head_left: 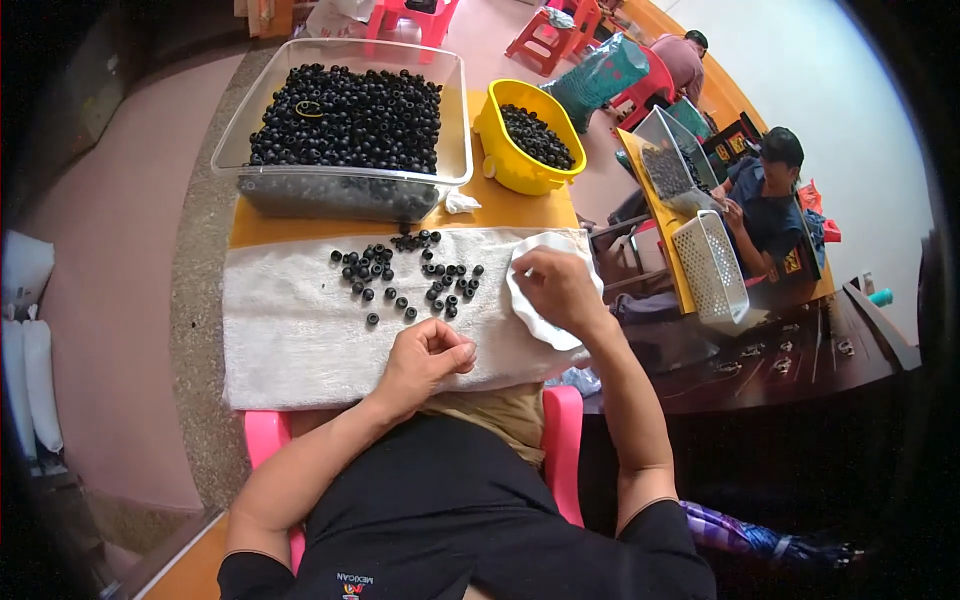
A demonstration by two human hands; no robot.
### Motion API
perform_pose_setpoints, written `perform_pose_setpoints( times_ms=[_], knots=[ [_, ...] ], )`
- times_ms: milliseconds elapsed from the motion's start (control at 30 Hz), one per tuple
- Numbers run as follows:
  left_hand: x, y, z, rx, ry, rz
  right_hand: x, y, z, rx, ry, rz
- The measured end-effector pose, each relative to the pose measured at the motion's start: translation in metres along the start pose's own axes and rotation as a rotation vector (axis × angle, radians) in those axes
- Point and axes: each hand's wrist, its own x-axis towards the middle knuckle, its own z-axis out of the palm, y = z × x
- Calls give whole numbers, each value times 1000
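Observation:
Several small black ring-shaped beads lie scattered on a white cloth spread over the table. My left hand rests on the cloth's near edge with its fingers curled together; whether it pinches a bead is hidden. My right hand reaches over a white scalloped plate at the cloth's right end, fingers bunched above it; what it holds is not visible.
A clear plastic bin heaped with black beads stands behind the cloth. To its right is a yellow tub of beads. A white basket and another person sit at the right. A pink stool is under me.

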Motion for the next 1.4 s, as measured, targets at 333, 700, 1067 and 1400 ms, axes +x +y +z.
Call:
perform_pose_setpoints(
  times_ms=[333, 700, 1067, 1400],
  knots=[
    [-2, 4, 5, -47, -13, -4, 2, -28, 33, -262, -316, -10],
    [-1, -4, -1, -37, -20, 21, -4, -31, 46, -266, -333, 10],
    [-4, 5, 7, -103, 93, -14, -35, -40, 36, 273, -67, -49],
    [-4, 3, 2, -30, -5, -6, -60, -60, 32, 413, -47, -23]
  ],
)
